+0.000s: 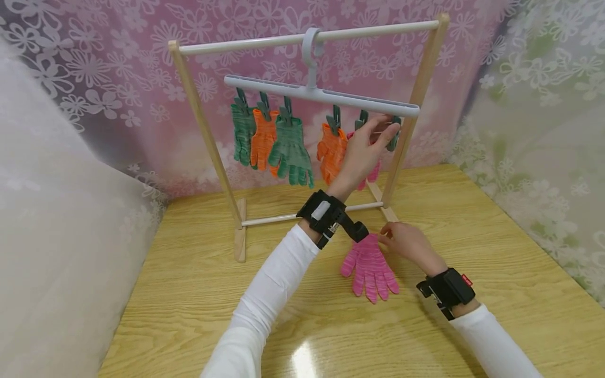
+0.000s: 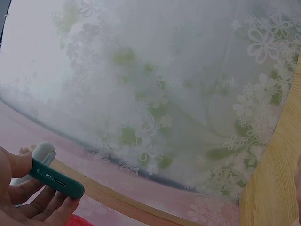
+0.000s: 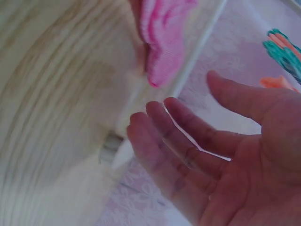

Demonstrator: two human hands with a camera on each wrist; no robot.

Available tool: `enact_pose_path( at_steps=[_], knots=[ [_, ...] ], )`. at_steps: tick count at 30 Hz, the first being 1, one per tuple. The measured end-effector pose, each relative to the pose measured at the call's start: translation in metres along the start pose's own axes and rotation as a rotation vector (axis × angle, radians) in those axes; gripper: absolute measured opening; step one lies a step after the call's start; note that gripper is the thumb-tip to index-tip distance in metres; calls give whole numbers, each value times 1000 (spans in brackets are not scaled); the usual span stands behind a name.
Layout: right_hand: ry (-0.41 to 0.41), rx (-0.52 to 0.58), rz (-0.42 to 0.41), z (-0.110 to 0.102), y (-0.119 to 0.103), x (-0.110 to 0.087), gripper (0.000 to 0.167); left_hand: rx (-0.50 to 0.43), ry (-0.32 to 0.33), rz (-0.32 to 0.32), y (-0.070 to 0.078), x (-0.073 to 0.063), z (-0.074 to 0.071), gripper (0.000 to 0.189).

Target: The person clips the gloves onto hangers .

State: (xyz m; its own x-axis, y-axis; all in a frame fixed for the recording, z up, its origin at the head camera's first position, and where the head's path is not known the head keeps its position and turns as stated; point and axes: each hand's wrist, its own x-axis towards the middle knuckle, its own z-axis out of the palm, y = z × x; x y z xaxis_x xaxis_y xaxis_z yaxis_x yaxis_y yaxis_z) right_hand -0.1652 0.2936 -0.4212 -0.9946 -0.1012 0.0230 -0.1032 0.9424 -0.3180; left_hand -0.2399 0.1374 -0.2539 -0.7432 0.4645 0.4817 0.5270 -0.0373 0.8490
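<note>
My left hand (image 1: pixel 360 152) is raised to the right end of the white hanger (image 1: pixel 279 90). It pinches a dark green clothespin (image 1: pixel 394 135) between thumb and fingers; the left wrist view shows the same clothespin (image 2: pixel 56 181). Beneath, a pink glove (image 1: pixel 371 268) lies on the table, fingers toward me. My right hand (image 1: pixel 408 244) is beside its cuff. In the right wrist view that hand (image 3: pixel 211 155) has loosely bent, spread fingers with nothing between them. A second pink glove (image 1: pixel 372 176) hangs partly hidden behind my left hand.
The hanger hooks over the top bar (image 1: pixel 378 34) of a wooden rack (image 1: pixel 203 126). From its clips hang a green glove (image 1: pixel 243 136), an orange glove (image 1: pixel 263 137), another green glove (image 1: pixel 290 149) and another orange glove (image 1: pixel 332 155). Flowered curtains (image 1: pixel 132 105) surround the table (image 1: pixel 189 315).
</note>
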Motion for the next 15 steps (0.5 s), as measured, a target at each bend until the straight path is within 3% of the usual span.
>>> enact_pose_path(
  at_steps=[3, 8, 15],
  knots=[
    [-86, -4, 79, 4, 0, 14, 40, 2, 3, -2, -1, 0, -2, 40],
    [-125, 0, 142, 12, 0, 33, 39, -6, 0, -12, -1, 1, -3, 39],
    [-132, 47, 111, 19, 7, 51, 38, 3, -3, -26, -2, 1, -3, 40]
  ],
)
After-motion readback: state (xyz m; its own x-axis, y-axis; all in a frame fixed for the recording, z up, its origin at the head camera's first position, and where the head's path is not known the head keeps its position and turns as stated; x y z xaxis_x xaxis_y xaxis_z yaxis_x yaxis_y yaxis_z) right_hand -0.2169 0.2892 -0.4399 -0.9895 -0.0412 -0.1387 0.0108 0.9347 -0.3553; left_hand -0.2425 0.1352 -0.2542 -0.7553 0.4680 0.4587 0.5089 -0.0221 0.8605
